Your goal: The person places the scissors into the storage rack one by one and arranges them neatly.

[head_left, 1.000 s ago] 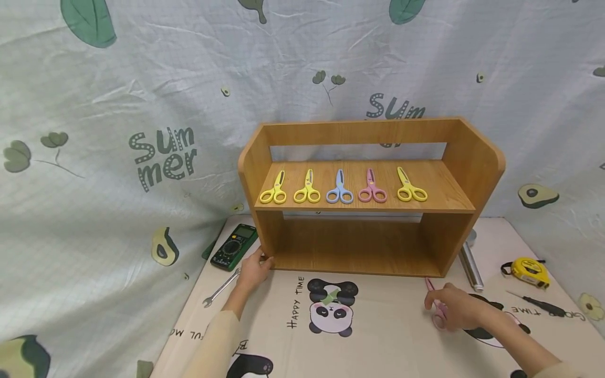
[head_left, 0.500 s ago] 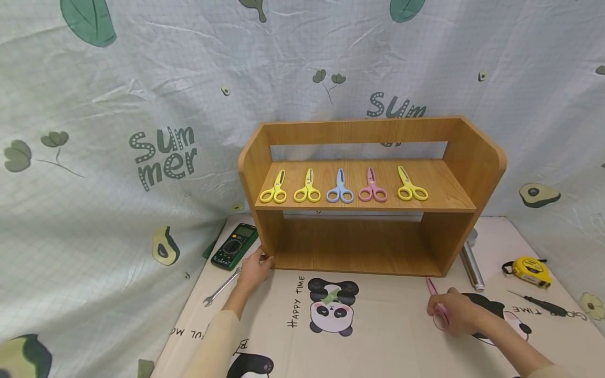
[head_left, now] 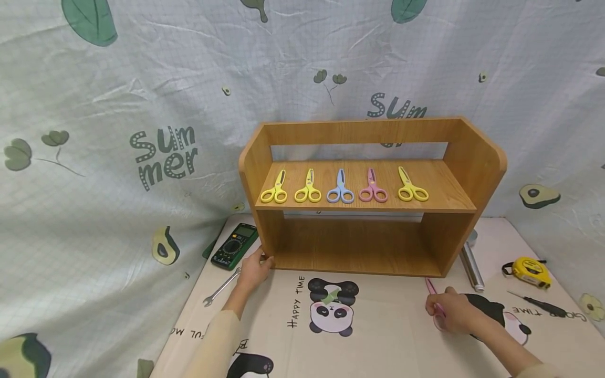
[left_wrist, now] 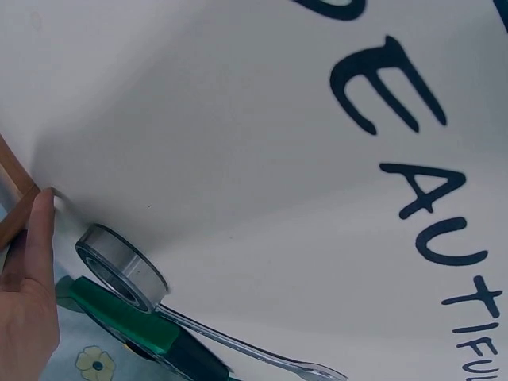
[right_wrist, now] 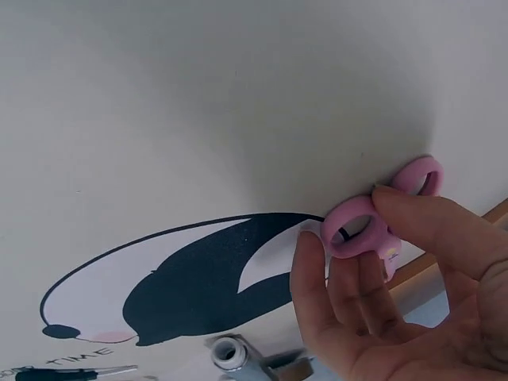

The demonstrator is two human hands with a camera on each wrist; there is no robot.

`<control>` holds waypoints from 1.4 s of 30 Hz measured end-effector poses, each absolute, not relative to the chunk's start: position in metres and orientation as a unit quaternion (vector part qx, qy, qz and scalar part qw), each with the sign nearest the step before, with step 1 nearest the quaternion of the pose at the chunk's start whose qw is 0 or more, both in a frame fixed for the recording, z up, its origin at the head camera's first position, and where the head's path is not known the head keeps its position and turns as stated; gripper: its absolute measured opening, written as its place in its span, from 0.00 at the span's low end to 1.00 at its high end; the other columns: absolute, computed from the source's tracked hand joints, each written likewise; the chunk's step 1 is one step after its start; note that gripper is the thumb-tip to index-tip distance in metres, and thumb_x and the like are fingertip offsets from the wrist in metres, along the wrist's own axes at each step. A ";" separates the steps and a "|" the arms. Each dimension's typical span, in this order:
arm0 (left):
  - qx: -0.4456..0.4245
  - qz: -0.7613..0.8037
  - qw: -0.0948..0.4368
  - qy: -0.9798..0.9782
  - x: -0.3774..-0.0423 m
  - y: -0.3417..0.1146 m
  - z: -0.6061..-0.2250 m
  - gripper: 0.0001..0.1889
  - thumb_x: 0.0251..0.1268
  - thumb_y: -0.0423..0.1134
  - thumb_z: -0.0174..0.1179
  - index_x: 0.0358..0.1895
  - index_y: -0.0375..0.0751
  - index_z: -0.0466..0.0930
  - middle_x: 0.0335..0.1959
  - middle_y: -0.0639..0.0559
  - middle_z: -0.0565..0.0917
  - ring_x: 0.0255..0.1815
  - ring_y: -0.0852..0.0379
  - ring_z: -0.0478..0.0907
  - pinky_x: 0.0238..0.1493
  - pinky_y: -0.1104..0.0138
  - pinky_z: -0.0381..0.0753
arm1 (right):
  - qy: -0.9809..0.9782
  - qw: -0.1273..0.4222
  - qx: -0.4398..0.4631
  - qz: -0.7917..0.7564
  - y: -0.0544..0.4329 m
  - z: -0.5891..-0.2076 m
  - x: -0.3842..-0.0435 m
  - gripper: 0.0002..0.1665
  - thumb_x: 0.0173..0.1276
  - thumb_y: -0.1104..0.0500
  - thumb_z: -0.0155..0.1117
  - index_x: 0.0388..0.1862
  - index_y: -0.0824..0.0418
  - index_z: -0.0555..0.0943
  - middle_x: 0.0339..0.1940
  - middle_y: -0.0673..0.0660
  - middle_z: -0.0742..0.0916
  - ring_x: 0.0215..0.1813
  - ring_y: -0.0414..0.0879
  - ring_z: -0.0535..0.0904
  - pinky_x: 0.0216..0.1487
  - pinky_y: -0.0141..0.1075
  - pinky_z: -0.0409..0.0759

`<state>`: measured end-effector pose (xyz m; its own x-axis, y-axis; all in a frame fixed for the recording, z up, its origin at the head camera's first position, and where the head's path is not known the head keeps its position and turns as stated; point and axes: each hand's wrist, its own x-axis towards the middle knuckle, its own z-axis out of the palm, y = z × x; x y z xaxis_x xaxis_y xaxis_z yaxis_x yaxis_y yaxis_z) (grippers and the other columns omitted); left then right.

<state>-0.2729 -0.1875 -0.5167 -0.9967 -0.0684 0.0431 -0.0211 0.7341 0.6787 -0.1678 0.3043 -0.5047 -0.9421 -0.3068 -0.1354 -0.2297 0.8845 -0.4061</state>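
A wooden two-tier shelf (head_left: 350, 247) stands at the back of the table. At its lower left front corner my left hand (head_left: 254, 271) holds on, thumb at the front and fingers along the side. Near the lower right corner my right hand (head_left: 451, 308) pinches pink scissors (head_left: 430, 286) by the handles, blades towards the shelf. The right wrist view shows the thumb against one handle loop (right_wrist: 349, 228) and fingers curled below it. On the upper board lie yellow scissors (head_left: 308, 190), blue scissors (head_left: 340, 191), pink scissors (head_left: 373, 190) and more yellow pairs, handles forward.
Left of the shelf lie a green-cased multimeter (head_left: 233, 247), a wrench (head_left: 221, 287) and a metal ring (left_wrist: 119, 266). On the right are a silver metal tube (head_left: 471, 268), a yellow tape measure (head_left: 530, 271) and a black-handled screwdriver (head_left: 543, 305). A printed cloth (head_left: 142, 94) hangs behind.
The right hand has shifted only slightly, staying with the pink scissors at the shelf's front right. The left hand and the scissors on the shelf have not moved.
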 end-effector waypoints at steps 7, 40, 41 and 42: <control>0.021 -0.367 0.038 -0.929 -0.274 -0.187 -0.517 0.26 0.77 0.39 0.58 0.73 0.34 0.71 0.57 0.32 0.86 0.48 0.44 0.87 0.38 0.62 0.87 | 0.968 0.089 -0.138 -0.191 0.306 -0.510 -0.169 0.25 0.48 0.80 0.63 0.30 0.50 0.75 0.32 0.55 0.72 0.33 0.50 0.66 0.30 0.36 0.61; 0.026 -0.361 0.035 -0.932 -0.273 -0.188 -0.517 0.27 0.77 0.39 0.58 0.74 0.32 0.70 0.59 0.30 0.85 0.48 0.43 0.88 0.36 0.62 0.88 | 0.963 0.112 -0.137 -0.202 0.307 -0.509 -0.171 0.19 0.55 0.74 0.71 0.32 0.51 0.78 0.31 0.52 0.76 0.37 0.48 0.68 0.33 0.38 0.66; 0.026 -0.361 0.034 -0.932 -0.273 -0.188 -0.517 0.27 0.77 0.39 0.58 0.74 0.32 0.69 0.59 0.30 0.85 0.49 0.42 0.88 0.36 0.62 0.88 | 0.963 0.113 -0.138 -0.202 0.307 -0.509 -0.171 0.19 0.55 0.73 0.72 0.32 0.51 0.78 0.31 0.52 0.76 0.37 0.48 0.68 0.33 0.38 0.66; 0.027 -0.360 0.034 -0.932 -0.273 -0.188 -0.517 0.27 0.77 0.39 0.58 0.74 0.32 0.69 0.59 0.30 0.85 0.49 0.42 0.87 0.37 0.62 0.88 | 0.963 0.114 -0.137 -0.202 0.307 -0.508 -0.171 0.18 0.56 0.73 0.72 0.32 0.51 0.78 0.31 0.52 0.76 0.37 0.48 0.68 0.32 0.38 0.66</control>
